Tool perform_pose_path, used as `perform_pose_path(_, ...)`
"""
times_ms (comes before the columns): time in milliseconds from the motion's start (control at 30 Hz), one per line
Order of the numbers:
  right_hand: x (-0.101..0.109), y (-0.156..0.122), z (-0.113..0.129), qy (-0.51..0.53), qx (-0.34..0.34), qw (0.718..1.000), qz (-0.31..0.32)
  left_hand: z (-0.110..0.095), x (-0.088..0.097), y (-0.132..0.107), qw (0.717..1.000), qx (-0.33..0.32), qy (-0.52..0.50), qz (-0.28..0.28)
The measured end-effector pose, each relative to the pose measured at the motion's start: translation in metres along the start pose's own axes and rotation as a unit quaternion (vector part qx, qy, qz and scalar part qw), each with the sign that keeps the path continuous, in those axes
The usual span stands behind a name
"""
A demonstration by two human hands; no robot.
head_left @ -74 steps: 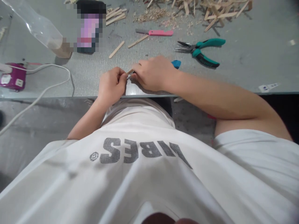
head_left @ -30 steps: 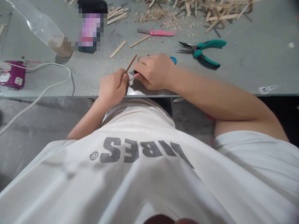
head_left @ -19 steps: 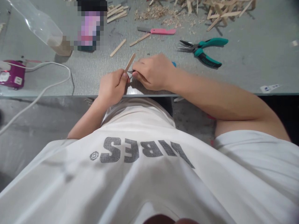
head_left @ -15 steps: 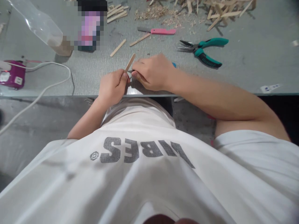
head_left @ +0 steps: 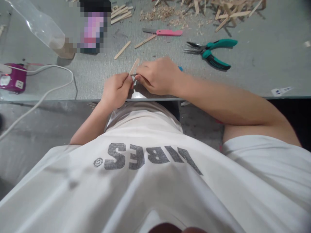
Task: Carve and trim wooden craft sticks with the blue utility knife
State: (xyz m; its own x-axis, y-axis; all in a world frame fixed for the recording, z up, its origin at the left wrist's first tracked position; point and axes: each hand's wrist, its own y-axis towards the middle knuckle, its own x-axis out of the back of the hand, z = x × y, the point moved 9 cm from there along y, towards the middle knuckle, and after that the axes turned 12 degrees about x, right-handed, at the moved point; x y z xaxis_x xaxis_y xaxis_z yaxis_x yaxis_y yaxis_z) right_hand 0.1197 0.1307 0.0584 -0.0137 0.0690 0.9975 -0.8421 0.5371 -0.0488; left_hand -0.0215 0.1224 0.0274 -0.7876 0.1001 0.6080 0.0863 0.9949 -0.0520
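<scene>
A flat wooden craft stick slants up from my left hand, its lower end pinched between thumb and fingers. My right hand is closed around a small knife. Only the knife's dark, narrow blade shows, and it meets the stick beside my left thumb. A blue bit peeks out behind my right wrist; whether it belongs to the knife I cannot tell. Just beyond my hands lie two loose craft sticks, one on the left and one on the right.
A pink-handled blade and teal pliers lie on the glass-topped table. Wood shavings and stick piles are at the back. On the left are a plastic bottle, a blurred phone and a purple charger with a white cable.
The stick has dipped slightly lower and left in my left hand. My right hand has shifted a little left, bringing the blade against the stick. Everything else stays in place.
</scene>
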Motion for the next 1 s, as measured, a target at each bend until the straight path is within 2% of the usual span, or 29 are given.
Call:
perform_pose_path(233, 0.001, -0.001, 0.001, -0.002, -0.01, 1.0, 0.006, -0.002, 0.001, 0.0, 1.0, -0.006, -0.002, -0.01)
perform_pose_path(367, 0.001, -0.001, 0.001, 0.004, -0.015, 1.0, 0.009, 0.0, 0.0, 0.0, 0.998, -0.025, 0.055, -0.021)
perform_pose_path(533, -0.002, 0.0, -0.001, 0.031, -0.032, 0.999, 0.016, 0.009, -0.001, 0.003, 0.989, -0.041, 0.122, -0.066)
perform_pose_path(867, -0.009, 0.004, -0.002, 0.038, -0.054, 0.998, 0.005, 0.01, -0.005, 0.002, 0.97, 0.009, 0.235, -0.065)
perform_pose_path(1000, -0.006, 0.003, 0.0, 0.035, -0.058, 0.998, -0.006, 0.012, -0.008, 0.002, 0.969, 0.003, 0.231, -0.087)
